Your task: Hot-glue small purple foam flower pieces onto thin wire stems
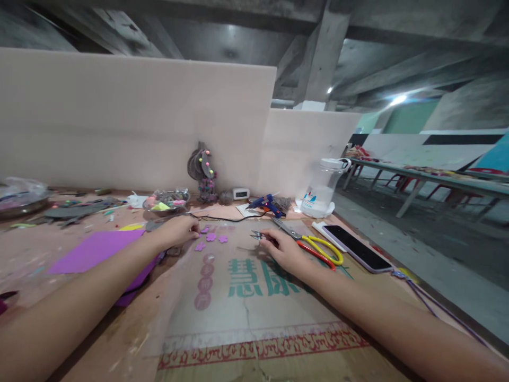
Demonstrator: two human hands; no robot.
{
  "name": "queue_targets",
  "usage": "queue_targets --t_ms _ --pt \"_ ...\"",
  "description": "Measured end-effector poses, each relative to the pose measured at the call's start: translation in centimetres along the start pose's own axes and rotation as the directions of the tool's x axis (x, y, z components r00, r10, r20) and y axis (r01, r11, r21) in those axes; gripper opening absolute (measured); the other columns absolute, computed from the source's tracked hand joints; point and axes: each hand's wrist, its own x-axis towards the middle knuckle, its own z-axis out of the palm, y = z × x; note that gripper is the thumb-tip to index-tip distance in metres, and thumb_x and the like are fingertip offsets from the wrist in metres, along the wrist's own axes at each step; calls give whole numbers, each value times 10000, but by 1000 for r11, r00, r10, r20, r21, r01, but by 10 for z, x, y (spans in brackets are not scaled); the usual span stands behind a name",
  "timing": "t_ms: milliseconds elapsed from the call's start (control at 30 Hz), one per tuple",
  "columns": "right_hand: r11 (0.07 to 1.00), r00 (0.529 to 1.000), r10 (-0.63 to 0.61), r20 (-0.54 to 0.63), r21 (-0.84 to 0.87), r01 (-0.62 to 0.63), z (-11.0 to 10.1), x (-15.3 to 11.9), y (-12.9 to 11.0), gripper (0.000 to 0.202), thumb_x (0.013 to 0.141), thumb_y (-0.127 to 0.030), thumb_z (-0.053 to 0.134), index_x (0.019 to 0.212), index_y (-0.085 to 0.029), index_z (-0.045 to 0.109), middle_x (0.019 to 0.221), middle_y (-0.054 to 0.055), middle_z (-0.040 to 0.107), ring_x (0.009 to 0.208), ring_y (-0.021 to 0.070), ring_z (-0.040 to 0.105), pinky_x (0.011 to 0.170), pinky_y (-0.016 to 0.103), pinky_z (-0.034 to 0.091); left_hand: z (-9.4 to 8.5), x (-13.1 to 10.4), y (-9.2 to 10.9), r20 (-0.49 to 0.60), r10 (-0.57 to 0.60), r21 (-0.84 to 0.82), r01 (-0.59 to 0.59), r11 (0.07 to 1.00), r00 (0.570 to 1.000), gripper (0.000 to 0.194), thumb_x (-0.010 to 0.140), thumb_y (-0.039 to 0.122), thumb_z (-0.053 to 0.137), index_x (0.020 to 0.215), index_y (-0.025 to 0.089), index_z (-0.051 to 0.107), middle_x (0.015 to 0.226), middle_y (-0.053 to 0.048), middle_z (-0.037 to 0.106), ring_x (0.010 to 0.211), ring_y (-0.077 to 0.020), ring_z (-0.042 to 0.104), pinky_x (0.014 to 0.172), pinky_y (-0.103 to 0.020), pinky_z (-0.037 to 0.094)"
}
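My left hand [183, 232] reaches over the left side of the printed sheet [199, 329], fingers curled together; anything inside them is hidden. Just off its fingertips lie small purple flower cutouts [210, 237], several in a loose cluster. In my right hand [283, 248] is a small pair of snips [256, 235], thumb and fingers closed around it, the metal tips pointing left toward the flowers. Beside that hand rest large scissors [322, 249] with one yellow and one red handle. A purple foam sheet [95, 249] lies under and left of my left forearm.
At the back stand a bowl of small pieces [167, 200], a decorated grey craft piece [202, 170], a small digital display [240, 193], a blue glue gun [268, 204] with a cord, and a clear water bottle [320, 188]. A phone [358, 249] lies right, near the table edge.
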Motion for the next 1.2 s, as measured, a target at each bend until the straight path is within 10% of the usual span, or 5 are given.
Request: queue_targets --t_ms 467,1200 --pt "999 1000 14 23 -39 -13 1 2 0 279 885 -345 475 1056 -164 603 842 56 658 712 185 585 644 313 453 0 0 -9 0 -240 8 240 971 971 585 707 569 539 1116 155 597 997 -139 695 867 -295 636 684 -309 435" --pt "999 996 27 83 -27 -25 2 1 1 289 886 -348 485 1086 -172 597 869 58 654 742 181 579 652 294 436 0 7 -3 -14 -191 -265 180 947 981 250 727 272 558 894 172 716 720 -41 735 676 -195 677 585 -223 470"
